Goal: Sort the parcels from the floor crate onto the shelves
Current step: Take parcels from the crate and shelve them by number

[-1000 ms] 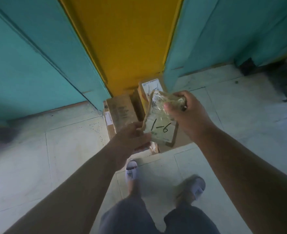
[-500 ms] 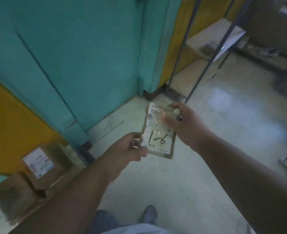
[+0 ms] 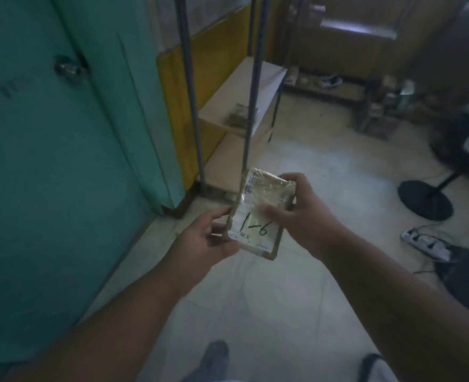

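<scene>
I hold a small flat parcel [image 3: 258, 216] wrapped in clear tape, with a white label marked "1-6" in black. My left hand [image 3: 203, 241] grips its lower left edge. My right hand [image 3: 302, 213] grips its right side, thumb across the label. The parcel is in front of me above the floor, just short of a metal-framed shelf unit [image 3: 241, 97] with pale wooden boards. A small brownish packet [image 3: 238, 117] lies on one of its boards. The floor crate is out of view.
A teal door [image 3: 48, 161] with a metal knob fills the left. A yellow wall panel [image 3: 181, 86] stands behind the shelves. On the right floor are a fan base [image 3: 423, 197], a power strip [image 3: 426, 244] with cables and a dark bag [image 3: 467, 282]. More clutter lies at the far wall.
My view has swung right, from the boxes against the yellow wall to the shelf unit. The parcel stays in both hands; my right thumb now lies lower across the label.
</scene>
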Demonstrator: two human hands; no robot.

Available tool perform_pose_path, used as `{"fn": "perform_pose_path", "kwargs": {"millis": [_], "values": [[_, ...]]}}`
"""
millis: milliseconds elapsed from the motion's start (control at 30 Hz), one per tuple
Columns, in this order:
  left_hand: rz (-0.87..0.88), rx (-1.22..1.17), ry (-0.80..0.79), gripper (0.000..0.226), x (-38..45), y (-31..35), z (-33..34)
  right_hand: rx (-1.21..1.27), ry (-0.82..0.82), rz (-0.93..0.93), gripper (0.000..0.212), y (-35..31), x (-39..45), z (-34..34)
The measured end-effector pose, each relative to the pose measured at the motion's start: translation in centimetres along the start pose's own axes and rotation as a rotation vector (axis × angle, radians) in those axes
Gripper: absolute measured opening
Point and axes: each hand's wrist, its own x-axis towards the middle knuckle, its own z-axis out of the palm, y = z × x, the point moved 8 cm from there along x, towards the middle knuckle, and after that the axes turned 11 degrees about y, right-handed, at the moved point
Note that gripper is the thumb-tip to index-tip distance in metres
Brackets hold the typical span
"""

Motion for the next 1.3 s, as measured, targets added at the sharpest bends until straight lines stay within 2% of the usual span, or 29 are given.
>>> {"fn": "perform_pose_path", "kwargs": {"millis": [233,367,533,733,900,1067,1200,1300], "values": [[0.115,0.17,-0.277,0.067,12.2,4.7,14.3,0.081,0.167,0.053,0.05,1.1,11.2,-12.7],[0.134,0.187,-0.289,0.068,18.6,6.3,21.3,0.126,0.174,0.045,0.051,2.4,19.1,-18.1],[0.135,0.209,-0.177,0.072,25.9,9.4,25.9,0.073,0.069,-0.014,0.049,0.4,29.8,-21.9],[0.208,0.296,0.061,0.075,37.5,14.1,26.3,-0.022,-0.027,-0.174,0.048,-5.5,43.3,-21.6],[0.429,0.501,0.26,0.073,47.5,21.7,26.6,-0.111,-0.019,-0.31,0.057,-11.9,53.9,-22.7],[0.594,0.557,0.356,0.077,54.4,29.3,29.3,-0.155,0.057,-0.431,0.07,-17.9,61.9,-26.3],[0.694,0.596,0.474,0.075,58.6,33.7,30.2,-0.095,0.017,-0.523,0.058,-22.2,67.7,-27.5],[0.714,0.599,0.653,0.067,60.2,36.5,29.4,-0.052,-0.087,-0.612,0.053,-25.7,72.2,-25.8]]}}
